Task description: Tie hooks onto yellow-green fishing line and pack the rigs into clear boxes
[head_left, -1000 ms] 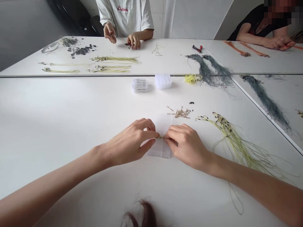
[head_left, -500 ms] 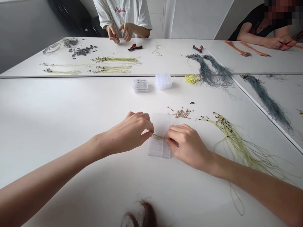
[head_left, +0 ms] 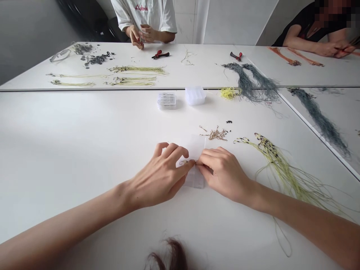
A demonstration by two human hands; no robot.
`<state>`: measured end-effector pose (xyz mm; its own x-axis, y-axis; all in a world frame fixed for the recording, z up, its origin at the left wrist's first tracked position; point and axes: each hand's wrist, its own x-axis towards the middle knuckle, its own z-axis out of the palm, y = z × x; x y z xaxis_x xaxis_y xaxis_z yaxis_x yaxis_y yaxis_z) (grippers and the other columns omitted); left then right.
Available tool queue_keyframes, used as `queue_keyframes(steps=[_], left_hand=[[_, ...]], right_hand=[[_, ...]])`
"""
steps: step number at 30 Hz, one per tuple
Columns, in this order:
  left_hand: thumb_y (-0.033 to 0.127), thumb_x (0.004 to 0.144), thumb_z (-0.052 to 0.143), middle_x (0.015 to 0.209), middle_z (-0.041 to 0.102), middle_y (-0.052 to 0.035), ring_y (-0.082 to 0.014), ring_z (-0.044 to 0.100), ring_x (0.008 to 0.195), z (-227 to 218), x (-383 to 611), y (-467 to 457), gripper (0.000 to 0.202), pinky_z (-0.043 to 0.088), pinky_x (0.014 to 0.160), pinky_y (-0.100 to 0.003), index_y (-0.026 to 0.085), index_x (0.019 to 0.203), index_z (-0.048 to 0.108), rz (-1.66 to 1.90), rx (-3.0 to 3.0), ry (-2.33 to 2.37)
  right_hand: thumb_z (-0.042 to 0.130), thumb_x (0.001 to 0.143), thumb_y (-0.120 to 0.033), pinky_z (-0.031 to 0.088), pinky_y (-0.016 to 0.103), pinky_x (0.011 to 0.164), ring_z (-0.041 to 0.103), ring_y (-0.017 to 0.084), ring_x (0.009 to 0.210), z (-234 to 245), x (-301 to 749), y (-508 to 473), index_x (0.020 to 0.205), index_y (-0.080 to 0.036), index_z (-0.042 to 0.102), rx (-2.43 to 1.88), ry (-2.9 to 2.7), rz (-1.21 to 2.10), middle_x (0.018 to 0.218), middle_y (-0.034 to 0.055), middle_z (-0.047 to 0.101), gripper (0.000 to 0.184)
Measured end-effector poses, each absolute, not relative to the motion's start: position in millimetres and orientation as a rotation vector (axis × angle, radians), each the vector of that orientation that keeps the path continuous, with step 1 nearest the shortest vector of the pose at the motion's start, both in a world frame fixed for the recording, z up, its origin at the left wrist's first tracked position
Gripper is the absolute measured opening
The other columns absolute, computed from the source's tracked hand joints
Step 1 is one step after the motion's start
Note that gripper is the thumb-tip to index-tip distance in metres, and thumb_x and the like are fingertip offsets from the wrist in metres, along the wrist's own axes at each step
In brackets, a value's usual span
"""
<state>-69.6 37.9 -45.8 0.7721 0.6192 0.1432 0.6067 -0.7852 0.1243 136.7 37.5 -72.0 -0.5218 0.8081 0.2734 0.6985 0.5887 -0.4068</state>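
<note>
Plainly both hands meet at centre frame over the clear compartment box (head_left: 195, 180). The left hand (head_left: 159, 176) and right hand (head_left: 222, 173) each pinch the small hooked rig (head_left: 186, 162) between thumb and forefinger. It lies roughly left-to-right, though which end bears the hook is too small to tell. I'd judge a close, steady pinch low over the box best.

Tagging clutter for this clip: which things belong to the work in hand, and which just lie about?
In hand: left hand and right hand pinching a tiny yellow-green hooked piece; clear plastic compartment box under them; brass hook pile; yellow-green line bundle.
Lying about: two small clear plastic boxes; grey line bundles; red-handled pliers.
</note>
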Motion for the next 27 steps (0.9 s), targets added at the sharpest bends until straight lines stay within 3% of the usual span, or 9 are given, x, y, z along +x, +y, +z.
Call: queue_keyframes(steps=[6, 18, 27], left_hand=[[0.015, 0.093, 0.041, 0.114, 0.058, -0.0140, -0.0253, 0.051, 0.101, -49, -68, 35, 0.033, 0.034, 0.093, -0.048, 0.017, 0.118, 0.062, 0.305, 2.929, 0.979], [0.019, 0.093, 0.042, 0.120, 0.057, -0.0161, -0.0257, 0.051, 0.104, -49, -68, 32, 0.031, 0.032, 0.095, -0.050, 0.013, 0.118, 0.061, 0.334, 2.957, 0.977], [0.018, 0.092, 0.042, 0.118, 0.058, -0.0157, -0.0251, 0.052, 0.102, -51, -67, 34, 0.030, 0.033, 0.094, -0.049, 0.013, 0.114, 0.062, 0.350, 2.946, 0.983]], right_hand=[[0.051, 0.087, -0.009, 0.033, 0.027, 0.066, 0.046, 0.012, 0.061, -73, 136, 36, 0.065, -0.017, 0.053, -1.206, -2.396, 0.317, 0.062, -0.0016, 0.052, 0.023], [0.052, 0.091, -0.013, 0.036, 0.029, 0.070, 0.051, 0.013, 0.064, -51, 152, 43, 0.079, -0.017, 0.067, -1.006, -2.616, 0.297, 0.070, 0.0014, 0.060, 0.020], [0.046, 0.088, -0.005, 0.037, 0.033, 0.076, 0.044, 0.013, 0.062, -57, 159, 50, 0.078, -0.015, 0.064, -0.742, -2.746, -0.057, 0.074, 0.0031, 0.058, 0.023]])
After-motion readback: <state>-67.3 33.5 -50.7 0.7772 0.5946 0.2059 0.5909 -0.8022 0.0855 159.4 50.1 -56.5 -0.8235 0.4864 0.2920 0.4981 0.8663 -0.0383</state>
